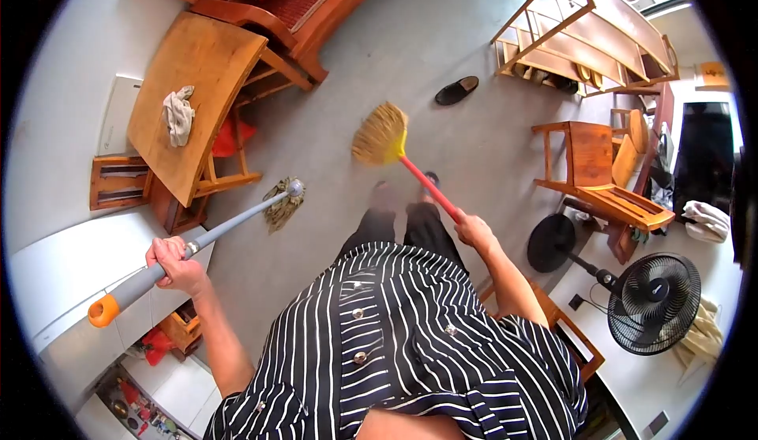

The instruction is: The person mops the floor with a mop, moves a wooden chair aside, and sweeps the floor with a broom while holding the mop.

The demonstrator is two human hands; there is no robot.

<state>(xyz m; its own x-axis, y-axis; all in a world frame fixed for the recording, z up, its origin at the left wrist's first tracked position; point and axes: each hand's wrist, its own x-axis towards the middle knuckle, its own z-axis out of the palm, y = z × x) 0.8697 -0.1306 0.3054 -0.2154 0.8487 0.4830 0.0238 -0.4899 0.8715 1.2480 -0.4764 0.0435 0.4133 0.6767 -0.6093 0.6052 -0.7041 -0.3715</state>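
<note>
My left hand (175, 266) is closed around the grey handle of a mop (237, 225), below its orange end cap. The mop slants away from me, and its stringy brownish head hangs near the floor by the wooden table. In my right hand (475, 231) is the red handle of a broom (430, 179), gripped near its end. The broom's straw bristles, bound in yellow, fan out over the grey floor ahead of my feet. A dark shoe (456, 91) lies on the floor beyond the broom.
At left stands a wooden table (213, 61) with a white cloth (178, 116) on it. A wooden bench (316, 13) carries a red bag. To the right are a wooden rack (588, 37) with shoes, a wooden chair (588, 156) and a black standing fan (654, 302).
</note>
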